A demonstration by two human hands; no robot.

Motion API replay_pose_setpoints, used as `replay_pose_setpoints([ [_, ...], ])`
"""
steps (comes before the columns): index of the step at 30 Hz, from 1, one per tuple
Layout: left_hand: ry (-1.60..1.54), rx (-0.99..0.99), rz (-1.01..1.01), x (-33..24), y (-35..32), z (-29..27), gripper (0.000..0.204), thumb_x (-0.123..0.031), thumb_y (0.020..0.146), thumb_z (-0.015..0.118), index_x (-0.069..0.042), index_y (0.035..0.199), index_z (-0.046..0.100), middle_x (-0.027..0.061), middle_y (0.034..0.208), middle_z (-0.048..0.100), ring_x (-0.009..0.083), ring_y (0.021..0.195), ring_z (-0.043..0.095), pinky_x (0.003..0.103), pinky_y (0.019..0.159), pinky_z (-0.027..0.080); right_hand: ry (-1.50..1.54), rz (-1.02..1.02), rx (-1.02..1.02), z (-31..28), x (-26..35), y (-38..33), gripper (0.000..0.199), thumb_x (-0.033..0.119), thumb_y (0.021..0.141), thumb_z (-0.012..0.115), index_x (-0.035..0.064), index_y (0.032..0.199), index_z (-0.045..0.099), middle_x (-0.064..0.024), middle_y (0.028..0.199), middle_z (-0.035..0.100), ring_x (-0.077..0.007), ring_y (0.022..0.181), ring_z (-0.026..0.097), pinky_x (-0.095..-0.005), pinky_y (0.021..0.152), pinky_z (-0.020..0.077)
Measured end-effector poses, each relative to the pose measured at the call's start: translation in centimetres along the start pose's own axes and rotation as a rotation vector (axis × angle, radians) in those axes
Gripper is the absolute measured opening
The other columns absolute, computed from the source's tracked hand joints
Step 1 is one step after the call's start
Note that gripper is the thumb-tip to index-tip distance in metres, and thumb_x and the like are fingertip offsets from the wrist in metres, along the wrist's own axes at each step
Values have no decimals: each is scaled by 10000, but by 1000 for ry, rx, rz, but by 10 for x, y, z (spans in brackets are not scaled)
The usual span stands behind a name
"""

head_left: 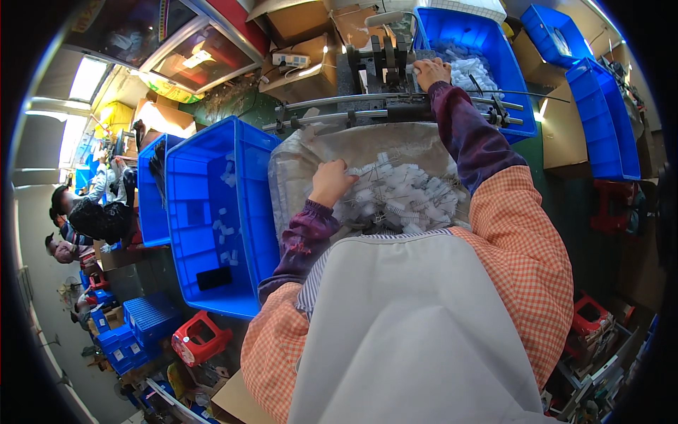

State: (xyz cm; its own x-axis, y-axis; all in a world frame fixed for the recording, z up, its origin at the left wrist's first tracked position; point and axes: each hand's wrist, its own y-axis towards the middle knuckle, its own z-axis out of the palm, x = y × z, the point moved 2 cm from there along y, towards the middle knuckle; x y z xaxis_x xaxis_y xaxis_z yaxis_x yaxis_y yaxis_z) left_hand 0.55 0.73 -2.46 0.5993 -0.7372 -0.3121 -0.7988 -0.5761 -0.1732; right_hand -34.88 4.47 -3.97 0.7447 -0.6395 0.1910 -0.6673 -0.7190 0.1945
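A heap of small white plastic pieces with thin metal pins (402, 192) lies in a pale cloth-lined tray (296, 159) in front of me. At the heap's left edge is my left hand (332, 184), its fingers bent and drawn together; whatever is between the fingertips is too small to make out. Farther away, my right hand (431, 73) reaches to the right side of a dark metal bench machine (387, 62). Its fingers curl down at the machine's edge, and what they grip is hidden. Just beyond that hand, more white pieces (472, 74) fill part of a blue bin (519, 95).
Metal rods (332, 104) cross between the tray and the machine. To the left stands a large blue crate (244, 212) with a few white pieces and a dark flat object (214, 278). Cardboard boxes (300, 81), red stools (201, 338) and more blue bins (600, 120) surround me. People sit far left.
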Motion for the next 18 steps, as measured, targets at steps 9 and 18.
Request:
replay_pose_setpoints([
  [9,-146,45,16,12,-2,-2,267,-123,676,616,8,905,578,229,889,589,388,885,550,447,760,447,-50,66,-98,-11,-3,-25,301,353,746,557,143,941,651,-66,1051,535,-265,1079,388,-434,890,273],
  [18,-212,-159,100,-3,1,-23,282,-50,669,640,-19,943,581,164,870,590,341,871,556,400,770,439,-41,-5,-124,4,55,-22,255,281,797,475,113,908,632,-81,1008,558,-271,1056,412,-445,873,280],
])
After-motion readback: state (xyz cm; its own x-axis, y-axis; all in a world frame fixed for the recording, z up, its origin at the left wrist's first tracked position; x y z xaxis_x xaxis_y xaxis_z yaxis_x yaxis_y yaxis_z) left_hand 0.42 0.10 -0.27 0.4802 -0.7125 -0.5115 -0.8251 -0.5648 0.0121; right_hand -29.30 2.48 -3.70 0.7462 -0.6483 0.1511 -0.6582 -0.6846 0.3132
